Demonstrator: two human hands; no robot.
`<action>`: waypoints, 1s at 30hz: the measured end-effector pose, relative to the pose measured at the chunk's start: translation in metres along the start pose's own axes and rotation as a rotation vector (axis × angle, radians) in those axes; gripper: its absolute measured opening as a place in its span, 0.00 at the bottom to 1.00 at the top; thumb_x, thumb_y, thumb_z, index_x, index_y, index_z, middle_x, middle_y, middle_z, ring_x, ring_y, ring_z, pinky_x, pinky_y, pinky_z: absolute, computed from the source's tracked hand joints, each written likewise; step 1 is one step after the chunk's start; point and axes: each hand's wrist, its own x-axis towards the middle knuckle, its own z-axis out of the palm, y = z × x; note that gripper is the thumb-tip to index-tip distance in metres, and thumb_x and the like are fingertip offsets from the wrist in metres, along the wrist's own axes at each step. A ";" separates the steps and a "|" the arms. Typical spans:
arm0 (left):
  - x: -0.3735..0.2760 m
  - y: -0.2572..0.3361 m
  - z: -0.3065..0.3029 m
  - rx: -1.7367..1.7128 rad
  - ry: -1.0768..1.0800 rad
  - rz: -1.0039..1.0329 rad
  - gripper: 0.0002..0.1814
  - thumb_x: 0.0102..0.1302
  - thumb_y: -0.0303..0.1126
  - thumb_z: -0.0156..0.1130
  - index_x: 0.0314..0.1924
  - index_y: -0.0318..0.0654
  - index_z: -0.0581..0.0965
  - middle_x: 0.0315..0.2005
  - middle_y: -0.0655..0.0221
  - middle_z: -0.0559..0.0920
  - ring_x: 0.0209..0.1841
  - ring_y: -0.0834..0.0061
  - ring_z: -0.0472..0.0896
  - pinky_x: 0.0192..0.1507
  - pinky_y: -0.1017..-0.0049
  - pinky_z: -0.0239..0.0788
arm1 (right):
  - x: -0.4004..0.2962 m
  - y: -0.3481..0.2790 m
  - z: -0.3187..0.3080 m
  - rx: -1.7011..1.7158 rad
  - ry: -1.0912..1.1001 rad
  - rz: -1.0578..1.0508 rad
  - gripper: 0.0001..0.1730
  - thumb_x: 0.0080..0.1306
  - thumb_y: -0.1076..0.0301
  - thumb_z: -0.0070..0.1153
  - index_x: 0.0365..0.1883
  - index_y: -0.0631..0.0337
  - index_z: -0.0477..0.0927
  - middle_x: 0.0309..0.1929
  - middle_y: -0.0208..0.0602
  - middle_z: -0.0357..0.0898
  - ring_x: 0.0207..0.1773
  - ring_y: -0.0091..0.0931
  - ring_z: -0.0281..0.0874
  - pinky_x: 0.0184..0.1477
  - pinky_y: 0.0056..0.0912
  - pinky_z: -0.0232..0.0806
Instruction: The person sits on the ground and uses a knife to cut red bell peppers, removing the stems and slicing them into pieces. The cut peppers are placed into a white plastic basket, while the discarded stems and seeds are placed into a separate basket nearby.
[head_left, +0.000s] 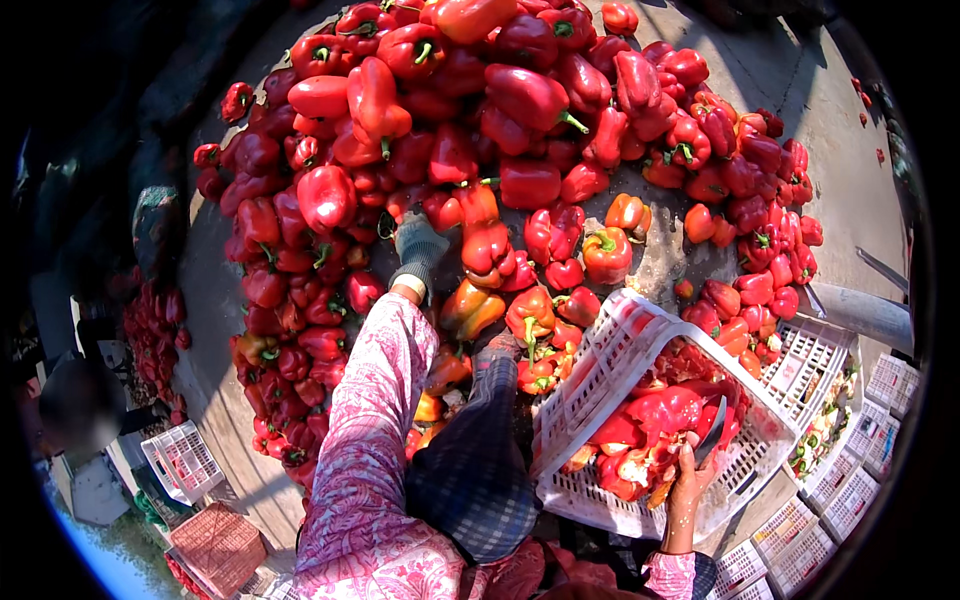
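Note:
My left hand (420, 246), in a grey-green knit glove, reaches into a large heap of red bell peppers (427, 150). Its fingertips are lost among the peppers, so I cannot tell whether they hold one. In my bare right hand (686, 476) is a knife, its blade (712, 433) pointing up and away from me and its orange-yellow handle (660, 495) showing below the fist. This hand hovers at the near side of a tilted white plastic crate (559, 427). Cut-open red pepper pieces (660, 416) lie inside the crate, some with pale cores and seeds showing.
Orange-red peppers (606, 253) lie loose on the concrete floor (757, 67). A second white crate (814, 349) and a container of green and pale trimmings (825, 431) stand right, near stacked crates (847, 510). At left are a white crate (184, 461), a reddish crate (217, 547) and another person (82, 405).

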 end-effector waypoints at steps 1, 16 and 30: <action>-0.017 0.000 -0.006 -0.034 0.034 0.043 0.34 0.51 0.50 0.68 0.52 0.35 0.73 0.48 0.52 0.79 0.52 0.55 0.78 0.53 0.62 0.71 | 0.000 0.003 0.001 0.005 0.005 0.002 0.18 0.66 0.66 0.59 0.51 0.66 0.74 0.27 0.30 0.76 0.14 0.18 0.67 0.17 0.19 0.61; 0.067 -0.093 -0.162 0.129 0.073 -0.129 0.52 0.47 0.61 0.70 0.63 0.33 0.63 0.54 0.47 0.76 0.57 0.50 0.75 0.57 0.59 0.68 | -0.010 0.017 0.004 -0.080 -0.001 0.003 0.19 0.67 0.66 0.58 0.54 0.64 0.72 0.32 0.35 0.79 0.16 0.17 0.66 0.16 0.19 0.60; -0.048 -0.027 -0.141 -1.016 -0.267 -0.252 0.40 0.52 0.42 0.74 0.62 0.36 0.69 0.48 0.61 0.80 0.48 0.74 0.79 0.47 0.71 0.74 | -0.032 -0.008 0.011 0.059 -0.273 0.060 0.22 0.70 0.64 0.52 0.59 0.66 0.69 0.27 0.37 0.79 0.18 0.20 0.68 0.22 0.21 0.63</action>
